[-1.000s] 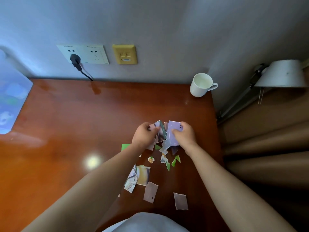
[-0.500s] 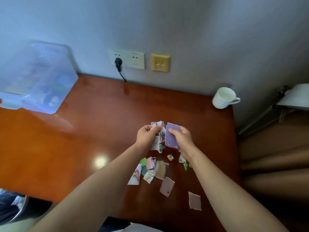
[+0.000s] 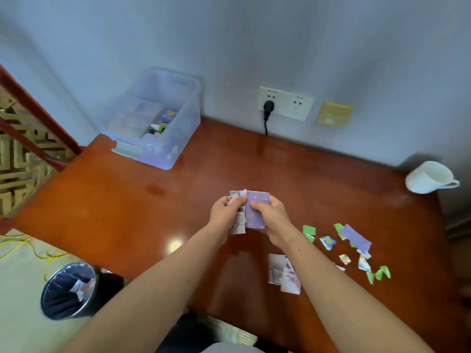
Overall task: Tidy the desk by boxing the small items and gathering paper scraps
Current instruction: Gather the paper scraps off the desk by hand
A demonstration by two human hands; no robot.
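Purple-topped stack of torn paper scraps (image 3: 254, 215) looks flimsy, slippery; my left hand (image 3: 225, 212) and right hand (image 3: 274, 215) pinch its sides; loose coloured scraps (image 3: 355, 236) at four o'clock.

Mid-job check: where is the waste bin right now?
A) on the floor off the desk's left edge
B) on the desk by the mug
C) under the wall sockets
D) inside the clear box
A: the bin stands on the floor, below the desk's near-left corner.

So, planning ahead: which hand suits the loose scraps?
Right hand, probably: the torn coloured paper scraps lie nearest it on the reddish wooden desk; the left hand can hold the gathered paper stack.
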